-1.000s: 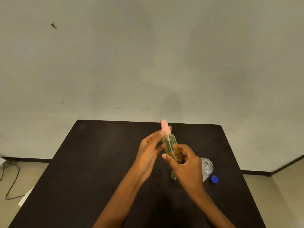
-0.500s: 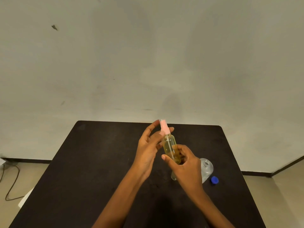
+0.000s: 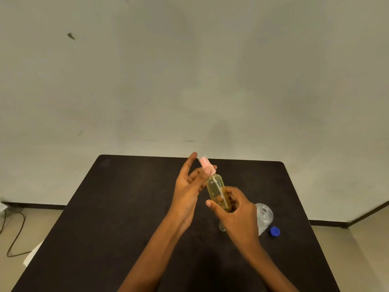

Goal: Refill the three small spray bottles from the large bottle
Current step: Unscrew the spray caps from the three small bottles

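My right hand [image 3: 237,216] grips the lower half of a small clear spray bottle [image 3: 214,187] filled with yellowish liquid, held tilted above the black table [image 3: 117,207]. Its pink spray top [image 3: 205,165] points up and away. My left hand [image 3: 188,186] pinches the collar of that pink top between thumb and fingers, with the index finger raised straight. The large clear bottle [image 3: 264,216] stands uncapped just behind my right hand and is partly hidden by it. The bottom of another small clear bottle [image 3: 222,227] peeks out under my right hand.
A blue cap [image 3: 275,231] lies on the table to the right of the large bottle. The table's far edge meets a plain wall. A cable [image 3: 12,234] trails on the floor at the left.
My left hand's fingers have shifted around the pink top, and the index finger has lifted straight. The bottle has stayed in my right hand at about the same place.
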{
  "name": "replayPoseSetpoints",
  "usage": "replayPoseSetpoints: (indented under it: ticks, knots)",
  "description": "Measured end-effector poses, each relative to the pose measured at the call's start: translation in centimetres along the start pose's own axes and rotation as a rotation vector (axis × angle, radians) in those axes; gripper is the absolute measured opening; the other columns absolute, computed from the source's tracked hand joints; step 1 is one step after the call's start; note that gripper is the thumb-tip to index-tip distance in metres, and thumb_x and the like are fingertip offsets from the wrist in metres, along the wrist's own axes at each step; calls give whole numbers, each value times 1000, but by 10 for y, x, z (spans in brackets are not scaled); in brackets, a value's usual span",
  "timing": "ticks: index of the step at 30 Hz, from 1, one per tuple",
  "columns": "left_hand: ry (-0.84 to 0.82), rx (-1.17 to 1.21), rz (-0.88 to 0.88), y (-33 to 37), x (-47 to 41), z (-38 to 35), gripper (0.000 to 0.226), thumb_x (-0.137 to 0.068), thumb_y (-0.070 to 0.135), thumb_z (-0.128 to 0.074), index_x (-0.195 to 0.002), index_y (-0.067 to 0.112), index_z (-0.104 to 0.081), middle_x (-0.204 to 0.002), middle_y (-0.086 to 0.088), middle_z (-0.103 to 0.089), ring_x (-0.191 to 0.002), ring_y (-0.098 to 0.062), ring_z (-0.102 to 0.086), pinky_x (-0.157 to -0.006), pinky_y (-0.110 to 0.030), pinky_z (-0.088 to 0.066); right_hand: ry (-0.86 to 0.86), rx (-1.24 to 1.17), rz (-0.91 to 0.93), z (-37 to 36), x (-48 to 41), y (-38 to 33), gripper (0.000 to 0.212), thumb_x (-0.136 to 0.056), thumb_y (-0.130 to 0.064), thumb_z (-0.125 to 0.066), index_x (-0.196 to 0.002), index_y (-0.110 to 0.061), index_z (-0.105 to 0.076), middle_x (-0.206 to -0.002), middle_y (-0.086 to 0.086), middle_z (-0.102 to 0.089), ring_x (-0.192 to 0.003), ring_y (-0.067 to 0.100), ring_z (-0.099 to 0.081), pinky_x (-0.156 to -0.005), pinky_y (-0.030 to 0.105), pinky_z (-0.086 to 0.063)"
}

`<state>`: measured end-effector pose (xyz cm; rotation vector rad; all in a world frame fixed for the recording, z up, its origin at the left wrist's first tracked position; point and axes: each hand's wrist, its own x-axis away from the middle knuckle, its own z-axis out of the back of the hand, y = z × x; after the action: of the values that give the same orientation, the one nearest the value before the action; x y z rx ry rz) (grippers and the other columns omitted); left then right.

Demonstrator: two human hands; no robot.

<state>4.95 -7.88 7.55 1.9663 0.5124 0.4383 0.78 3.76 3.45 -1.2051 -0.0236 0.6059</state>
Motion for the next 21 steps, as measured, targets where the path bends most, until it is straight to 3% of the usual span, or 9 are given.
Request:
replayPoseSetpoints:
  ticks: [3,6,9,14,18,21]
  knots:
    - [41,-42,-8,-3,-2,-2,76,-66,25,-66,-138,26,-39,-92,3,-66,-91,-10,-64,-103,-44,-44,-22,-6,-3,-2,2,0,37,-69,-30,-76,-91,-41,-49,-82,-17,-61,-86,-4,-57,-66,10,-47]
    - [14,25,-24,-5,-2,0,70,-76,34,-55,-142,33,-29,-107,1,-68,-105,-17,-62,-100,-42,-45,-20,-10,-8,-2,1,-1,35,-69,-31,-76,-91,-39,-50,-80,-15,-62,-84,-3,-58,-66,12,-48]
    - [-31,30,-44,-6,0,8,64,-86,25,-57,-140,39,-27,-116,-6,-67,-112,-18,-61,-97,-33,-48,-11,-22,-20,-2,0,-2,35,-69,-30,-76,-91,-39,-50,-79,-17,-60,-85,-5,-57,-65,11,-48]
    - [16,-186,-178,-7,4,13,72,-76,23,-61,-140,32,-30,-98,-2,-73,-104,-13,-66,-86,-16,-51,-31,-45,-51,-3,3,-4,37,-70,-27,-76,-91,-40,-48,-80,-17,-59,-84,-6,-57,-65,10,-48]
    - [118,-188,-231,-4,2,22,71,-74,22,-65,-137,32,-34,-87,1,-71,-99,-10,-66,-84,-17,-51,-79,-26,-91,-8,8,-1,33,-70,-29,-77,-91,-36,-51,-79,-15,-62,-80,-3,-59,-64,14,-49]
    - [240,-207,-298,1,-2,36,63,-82,15,-64,-135,35,-37,-89,-1,-68,-97,-9,-65,-87,-25,-50,-231,-47,-177,-17,12,15,30,-73,-24,-75,-91,-35,-54,-81,-10,-65,-78,2,-61,-68,16,-49]
